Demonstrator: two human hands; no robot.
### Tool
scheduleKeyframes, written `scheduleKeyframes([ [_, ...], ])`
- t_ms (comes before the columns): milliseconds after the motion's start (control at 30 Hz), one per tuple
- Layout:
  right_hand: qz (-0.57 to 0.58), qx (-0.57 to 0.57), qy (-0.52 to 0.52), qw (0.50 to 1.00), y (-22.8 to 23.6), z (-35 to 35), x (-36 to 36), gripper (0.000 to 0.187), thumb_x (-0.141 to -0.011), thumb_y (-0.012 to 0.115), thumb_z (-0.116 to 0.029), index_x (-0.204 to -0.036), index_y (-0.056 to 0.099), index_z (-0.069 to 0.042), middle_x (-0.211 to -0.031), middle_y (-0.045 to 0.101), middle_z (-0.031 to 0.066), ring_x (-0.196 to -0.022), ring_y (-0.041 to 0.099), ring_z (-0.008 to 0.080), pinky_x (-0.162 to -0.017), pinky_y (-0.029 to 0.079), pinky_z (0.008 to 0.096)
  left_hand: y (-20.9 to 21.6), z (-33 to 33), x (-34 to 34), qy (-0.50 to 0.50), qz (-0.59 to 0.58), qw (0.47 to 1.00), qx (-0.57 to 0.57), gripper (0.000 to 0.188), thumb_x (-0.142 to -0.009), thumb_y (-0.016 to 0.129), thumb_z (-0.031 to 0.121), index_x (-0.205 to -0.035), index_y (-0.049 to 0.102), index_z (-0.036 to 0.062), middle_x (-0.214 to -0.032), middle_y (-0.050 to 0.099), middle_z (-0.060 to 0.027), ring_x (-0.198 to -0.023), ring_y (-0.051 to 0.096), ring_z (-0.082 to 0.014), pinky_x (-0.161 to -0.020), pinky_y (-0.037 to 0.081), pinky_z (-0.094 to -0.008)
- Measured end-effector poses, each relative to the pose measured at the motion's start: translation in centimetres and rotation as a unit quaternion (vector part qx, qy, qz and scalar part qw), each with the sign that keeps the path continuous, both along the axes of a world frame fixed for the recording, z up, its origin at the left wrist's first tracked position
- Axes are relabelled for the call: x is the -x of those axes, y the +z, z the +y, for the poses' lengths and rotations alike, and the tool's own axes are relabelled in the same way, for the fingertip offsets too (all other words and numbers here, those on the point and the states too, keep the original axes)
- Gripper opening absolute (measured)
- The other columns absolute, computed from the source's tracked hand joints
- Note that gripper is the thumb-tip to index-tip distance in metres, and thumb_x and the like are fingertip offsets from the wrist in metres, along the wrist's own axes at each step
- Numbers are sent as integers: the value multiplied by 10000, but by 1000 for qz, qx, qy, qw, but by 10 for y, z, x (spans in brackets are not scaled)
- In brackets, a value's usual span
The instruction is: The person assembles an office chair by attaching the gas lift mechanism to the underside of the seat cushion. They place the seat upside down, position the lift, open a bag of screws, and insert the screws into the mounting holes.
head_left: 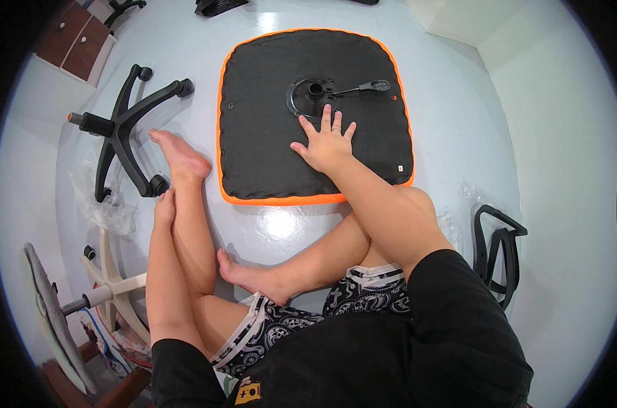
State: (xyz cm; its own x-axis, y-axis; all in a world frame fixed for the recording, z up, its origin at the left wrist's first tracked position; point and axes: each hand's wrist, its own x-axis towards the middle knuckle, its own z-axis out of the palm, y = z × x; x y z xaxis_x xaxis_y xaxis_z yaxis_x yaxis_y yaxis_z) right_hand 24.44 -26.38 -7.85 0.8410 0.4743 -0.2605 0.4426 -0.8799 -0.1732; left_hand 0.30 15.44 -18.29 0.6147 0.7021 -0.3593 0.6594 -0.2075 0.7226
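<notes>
On the glossy pale floor, sit with both legs bent before a chair seat (pixel 274 153), its black underside turned up and its orange edging visible around it. Lay the right hand (pixel 325 146) palm down on that underside, fingers fanned wide apart, the longest fingertips at the near rim of a round black mount (pixel 300 98). At the mount's middle, see a dark round hole; from there, follow a black lever (pixel 373 86) out toward the seat's right edge. Rest the left hand (pixel 164 209) against the left shin, near a caster of a black star-shaped base (pixel 123 122); cannot tell how the fingers stand, too little showing. On that base, note a cylinder (pixel 94 124) pointing left, with an orange tip. Just below, see crumpled clear plastic (pixel 108 207). Right of the legs, near the wall, find black looped plastic parts (pixel 479 238). At lower left, see a cream chair base (pixel 108 277); at upper left, a brown drawer cabinet (pixel 85 49).
</notes>
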Motion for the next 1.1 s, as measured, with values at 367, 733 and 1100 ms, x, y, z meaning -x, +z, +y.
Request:
scheduleKeyframes([
  [367,13,-2,6,1000,-1,-5,-5,724,-896,452,-638,-1501,293,-273,-1573,45,255,-1445,87,454,-1123,82,623,0,-7,-4,11,5,1000,6,585,-898,508,425,-1174,613,-79,-1147,651,-200,-1096,595,-243,-956,419,-329],
  [733,10,17,5,1000,6,-5,-2,727,-884,501,-614,-1494,307,-270,-1569,72,257,-1442,115,452,-1098,130,657,44,-43,-20,-11,92,990,-102,610,-874,478,454,-1188,611,-51,-1208,607,-268,-1186,561,-348,-1006,399,-380],
  [1100,25,29,15,999,10,1,-2,756,-880,494,-631,-1509,255,-287,-1575,49,246,-1446,110,442,-1072,119,704,-3,1,4,5,17,1000,3,589,-885,486,431,-1157,616,-74,-1155,642,-224,-1108,588,-282,-961,410,-354],
])
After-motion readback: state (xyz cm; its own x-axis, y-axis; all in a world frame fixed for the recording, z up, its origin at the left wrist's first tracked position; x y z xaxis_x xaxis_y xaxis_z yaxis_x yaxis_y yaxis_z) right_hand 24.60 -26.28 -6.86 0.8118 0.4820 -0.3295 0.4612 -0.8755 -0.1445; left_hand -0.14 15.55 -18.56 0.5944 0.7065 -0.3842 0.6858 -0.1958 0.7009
